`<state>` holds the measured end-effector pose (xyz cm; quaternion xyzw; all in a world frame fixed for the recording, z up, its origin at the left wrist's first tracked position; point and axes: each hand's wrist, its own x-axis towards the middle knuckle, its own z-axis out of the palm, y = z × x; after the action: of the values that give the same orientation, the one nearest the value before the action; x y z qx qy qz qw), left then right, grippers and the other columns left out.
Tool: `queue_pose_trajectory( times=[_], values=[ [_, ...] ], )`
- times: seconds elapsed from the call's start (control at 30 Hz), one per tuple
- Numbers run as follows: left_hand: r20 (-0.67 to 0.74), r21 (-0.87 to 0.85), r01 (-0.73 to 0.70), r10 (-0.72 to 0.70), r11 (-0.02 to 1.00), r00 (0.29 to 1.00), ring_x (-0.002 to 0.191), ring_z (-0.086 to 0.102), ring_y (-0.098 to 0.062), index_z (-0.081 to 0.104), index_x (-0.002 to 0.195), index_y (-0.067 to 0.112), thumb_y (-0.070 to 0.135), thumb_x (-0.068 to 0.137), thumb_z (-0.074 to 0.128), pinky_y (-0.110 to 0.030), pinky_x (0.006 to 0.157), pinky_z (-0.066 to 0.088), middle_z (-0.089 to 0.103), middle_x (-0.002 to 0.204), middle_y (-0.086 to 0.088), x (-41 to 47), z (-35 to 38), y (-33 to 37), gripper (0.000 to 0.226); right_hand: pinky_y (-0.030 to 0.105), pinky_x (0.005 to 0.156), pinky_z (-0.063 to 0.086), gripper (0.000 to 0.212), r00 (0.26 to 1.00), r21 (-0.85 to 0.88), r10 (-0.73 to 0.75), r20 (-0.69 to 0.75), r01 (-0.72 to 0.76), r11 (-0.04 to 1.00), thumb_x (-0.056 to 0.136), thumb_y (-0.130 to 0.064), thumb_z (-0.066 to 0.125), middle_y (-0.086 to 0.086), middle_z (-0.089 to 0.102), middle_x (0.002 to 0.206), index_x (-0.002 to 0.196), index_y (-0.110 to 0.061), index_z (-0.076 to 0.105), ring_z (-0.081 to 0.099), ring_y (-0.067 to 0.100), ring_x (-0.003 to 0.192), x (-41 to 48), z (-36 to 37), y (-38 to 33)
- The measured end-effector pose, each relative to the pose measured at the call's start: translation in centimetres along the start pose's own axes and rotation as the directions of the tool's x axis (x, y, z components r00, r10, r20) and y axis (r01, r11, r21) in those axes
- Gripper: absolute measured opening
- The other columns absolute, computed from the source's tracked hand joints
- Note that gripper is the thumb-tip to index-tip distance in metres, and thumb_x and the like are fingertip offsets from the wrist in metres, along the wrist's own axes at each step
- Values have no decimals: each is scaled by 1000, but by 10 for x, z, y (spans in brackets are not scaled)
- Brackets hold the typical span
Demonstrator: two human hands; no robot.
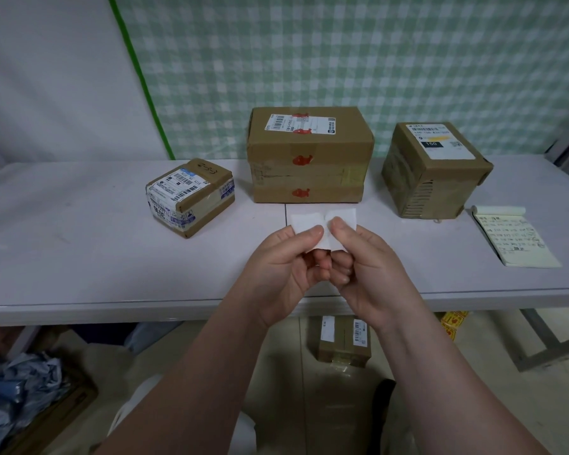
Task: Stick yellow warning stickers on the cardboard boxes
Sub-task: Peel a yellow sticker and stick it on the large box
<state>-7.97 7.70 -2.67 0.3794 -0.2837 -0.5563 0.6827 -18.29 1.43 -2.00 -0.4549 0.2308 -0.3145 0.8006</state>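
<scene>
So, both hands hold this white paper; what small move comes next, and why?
Probably pull the thumbs apart to peel the backing: the left hand and the right hand both pinch the white sheet at a fold or split in its middle, in front of the large box.

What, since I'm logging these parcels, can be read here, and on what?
"150": top label of the right box.
"3076", probably: side label of the left box.
Handwriting on top of the left box, middle box label, notepad writing, all barcodes and fine print: too blurred to read.
</scene>
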Motion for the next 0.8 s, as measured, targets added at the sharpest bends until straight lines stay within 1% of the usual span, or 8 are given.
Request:
queue_pose_trajectory(
  times=[0.07, 0.13, 0.2, 0.3, 0.4, 0.5, 0.6, 0.8],
  values=[
    [-10, -83, 13, -14, 996, 1000, 53, 60, -14, 69, 85, 2, 15, 83, 56, -19, 51, 51, 64, 63, -12, 0, 0, 1, 18, 14, 37, 30, 34, 999, 95, 37, 40, -40, 995, 91, -22, 49, -2, 34, 41, 63, -9, 64, 37, 7, 40, 1, -1, -1],
    [-14, -189, 34, -37, 981, 999, 51, 59, -10, 66, 89, 1, 13, 80, 57, -17, 49, 51, 62, 64, -8, -1, 0, 2, 17, 13, 35, 32, 24, 994, 230, 79, 76, -94, 969, 84, -24, 52, -4, 31, 39, 71, -6, 61, 37, 6, 39, 2, -1, -2],
    [-9, -230, 49, -53, 972, 999, 54, 60, -12, 63, 96, -1, 10, 78, 57, -17, 50, 52, 60, 72, -11, -1, 0, 3, 21, 14, 34, 33, 18, 992, 315, 102, 75, -121, 942, 78, -22, 55, -5, 31, 38, 79, -4, 56, 40, 7, 39, 3, -2, -3],
    [-10, -184, 65, -68, 981, 998, 67, 60, -19, 56, 109, -7, 10, 77, 52, -20, 56, 53, 58, 80, -19, -1, -2, 3, 36, 16, 37, 38, 15, 994, 234, 104, 36, -109, 966, 80, -18, 56, 3, 38, 46, 75, -4, 57, 47, 11, 43, 3, -4, -5],
    [-9, -120, 75, -76, 990, 997, 67, 63, -22, 54, 109, -7, 11, 77, 50, -24, 60, 55, 56, 79, -19, -1, -2, 3, 37, 17, 43, 44, 22, 993, 70, 111, -25, -109, 992, 89, -23, 53, 7, 44, 57, 84, -4, 64, 49, 10, 45, 2, -7, -6],
    [-18, -132, 79, -83, 988, 996, 68, 63, -20, 56, 107, -5, 10, 76, 52, -26, 62, 56, 59, 81, -17, -1, -2, 3, 35, 19, 49, 47, 19, 995, -51, 89, -41, -91, 994, 90, -24, 55, 5, 57, 66, 91, -8, 66, 56, 9, 54, 3, -5, -8],
    [-35, -206, 77, -85, 976, 996, 68, 65, -17, 59, 103, -1, 8, 74, 52, -26, 62, 56, 65, 83, -13, -2, -3, 3, 31, 17, 50, 48, 14, 993, 13, 104, -62, -104, 995, 90, -19, 55, 1, 67, 70, 87, -10, 66, 61, 9, 58, 2, -5, -11],
    [-35, -299, 81, -95, 951, 995, 66, 66, -17, 58, 98, -2, 7, 73, 50, -26, 62, 56, 68, 76, -12, -4, -3, 2, 28, 15, 46, 50, 11, 978, 244, 191, -82, -166, 956, 88, -13, 57, 7, 66, 70, 81, -6, 62, 61, 12, 53, 2, -5, -8]
  ],
)
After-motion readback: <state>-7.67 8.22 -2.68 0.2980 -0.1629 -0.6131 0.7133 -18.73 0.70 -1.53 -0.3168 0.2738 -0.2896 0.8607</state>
